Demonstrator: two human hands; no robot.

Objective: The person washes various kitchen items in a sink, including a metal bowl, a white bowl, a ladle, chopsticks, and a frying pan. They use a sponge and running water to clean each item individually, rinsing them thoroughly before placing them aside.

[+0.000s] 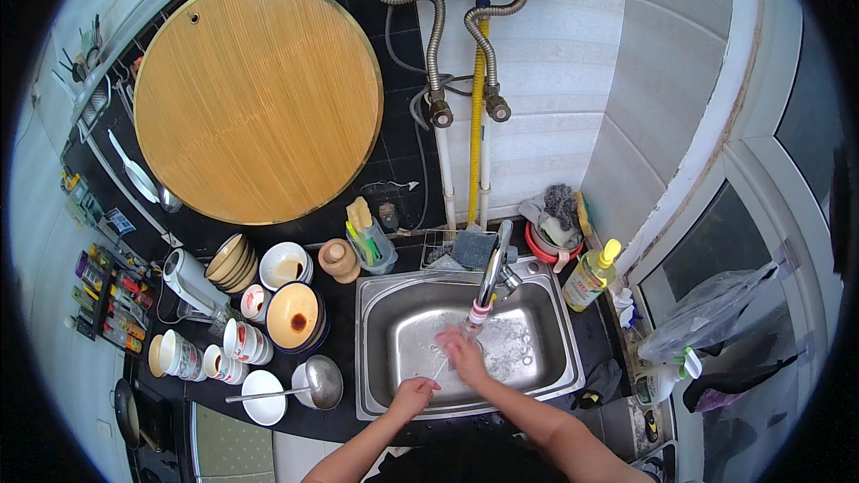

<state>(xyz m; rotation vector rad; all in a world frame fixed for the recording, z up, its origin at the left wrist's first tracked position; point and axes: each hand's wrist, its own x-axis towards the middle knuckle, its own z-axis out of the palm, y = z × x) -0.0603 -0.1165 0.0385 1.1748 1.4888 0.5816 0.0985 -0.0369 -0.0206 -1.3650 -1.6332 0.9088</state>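
Observation:
Both my hands are inside the steel sink (546, 367). My right hand (463, 356) is under the faucet (491, 279), where water runs onto it. My left hand (413, 394) is curled near the sink's front rim. A thin pale utensil (441, 365) runs from my left hand up to my right hand; I cannot tell what kind it is. My right hand's fingers lie over its far end, and their grip is hidden by the water.
Left of the sink, the dark counter holds stacked bowls (293, 315), cups (243, 341), a white bowl (265, 396) and a metal ladle (320, 381). A round wooden board (258, 98) leans on the wall. A yellow soap bottle (591, 277) and a spray bottle (667, 377) stand to the right.

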